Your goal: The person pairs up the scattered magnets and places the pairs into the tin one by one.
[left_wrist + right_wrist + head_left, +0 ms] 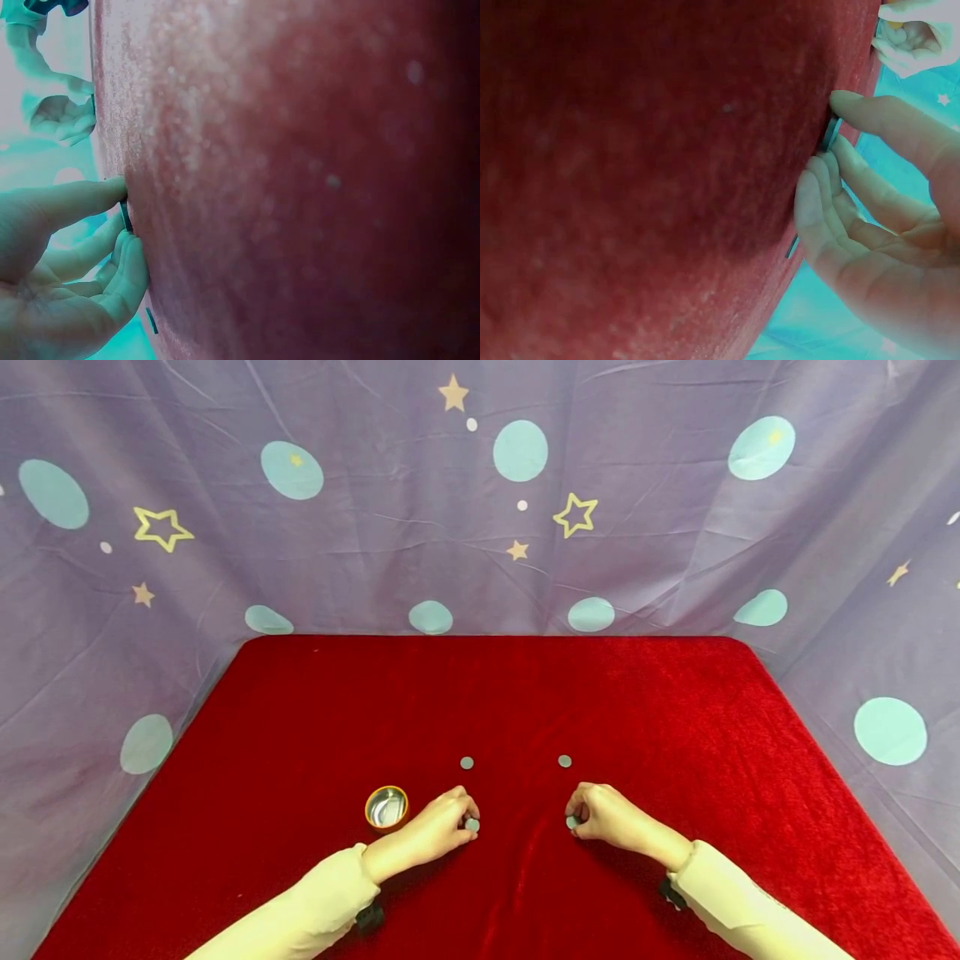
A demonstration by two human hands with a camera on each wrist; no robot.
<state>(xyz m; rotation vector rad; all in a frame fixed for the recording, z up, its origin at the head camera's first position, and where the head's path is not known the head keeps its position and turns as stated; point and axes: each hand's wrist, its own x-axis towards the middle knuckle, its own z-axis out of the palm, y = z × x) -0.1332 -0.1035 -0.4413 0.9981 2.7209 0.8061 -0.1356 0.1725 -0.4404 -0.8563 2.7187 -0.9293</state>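
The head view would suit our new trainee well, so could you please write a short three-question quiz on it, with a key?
1. How many grey discs can be seen in the head view?
2. True or false: the orange-rimmed container stands nearer the right hand than the left hand.
3. The right hand is: (a) pinching a disc; (b) lying flat, palm down; (c) lifting the container.

Key:
1. Four: one at each hand, two lying farther off on the red cloth.
2. False: the container stands beside the left hand.
3. a.

A red cloth [525, 693] lies spread out; a purple curtain [420, 502] hangs behind; stars [453, 394] and turquoise ovals [521, 451] pattern the curtain.
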